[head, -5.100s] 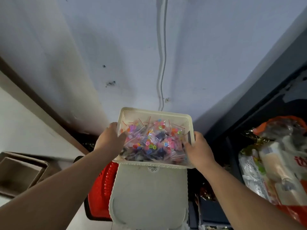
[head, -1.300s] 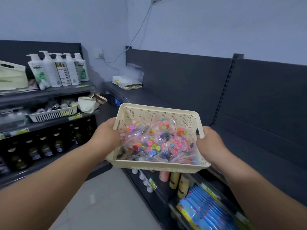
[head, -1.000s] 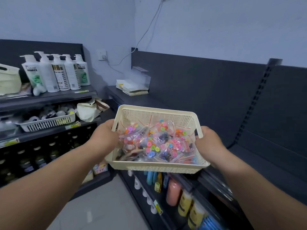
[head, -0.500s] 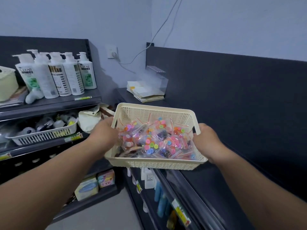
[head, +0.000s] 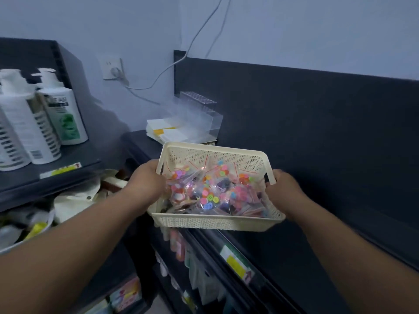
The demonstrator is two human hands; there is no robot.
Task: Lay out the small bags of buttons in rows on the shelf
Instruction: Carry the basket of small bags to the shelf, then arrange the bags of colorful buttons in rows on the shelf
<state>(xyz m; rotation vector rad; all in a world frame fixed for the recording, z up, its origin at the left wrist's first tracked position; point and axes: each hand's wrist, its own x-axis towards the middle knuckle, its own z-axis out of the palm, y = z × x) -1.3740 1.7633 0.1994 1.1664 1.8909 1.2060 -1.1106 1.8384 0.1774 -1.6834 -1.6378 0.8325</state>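
Over the front edge of the dark, matte shelf point(head: 306, 257) I hold a shallow rectangular basket point(head: 215, 223) of cream plastic. Its walls are pierced with a fine grid of small holes and its rim is smooth and rounded at the corners. My left hand point(head: 147, 184) grips the left rim, fingers curled over the edge and down inside the wall. My right hand point(head: 284, 189) grips the right rim beside the raised handle loop, its fingers wrapped under the side. The basket tilts slightly toward me, and I cannot tell whether its bottom touches the shelf.

All the small bags of buttons point(head: 210, 193) lie inside the basket in a loose, overlapping heap. They are clear, glossy, crinkled plastic with thin red lines along their tops. Round flat buttons show through in pink, orange, green, blue, yellow and dark purple.

Behind the basket, at the far end of the shelf, sits a flat stack of pale paper sheets point(head: 167, 132), and a clear, boxy plastic stand point(head: 199, 114) rises just behind it. A smooth dark back panel point(head: 317, 132) runs along the wall. On the neighbouring shelf to my left stand tall white pump bottles point(head: 61, 109) with printed labels. A white wall socket point(head: 112, 69) holds a plug, and a thin pale cable point(head: 199, 35) climbs the wall from it. A yellow price label point(head: 235, 261) sits on the shelf's front strip below the basket.
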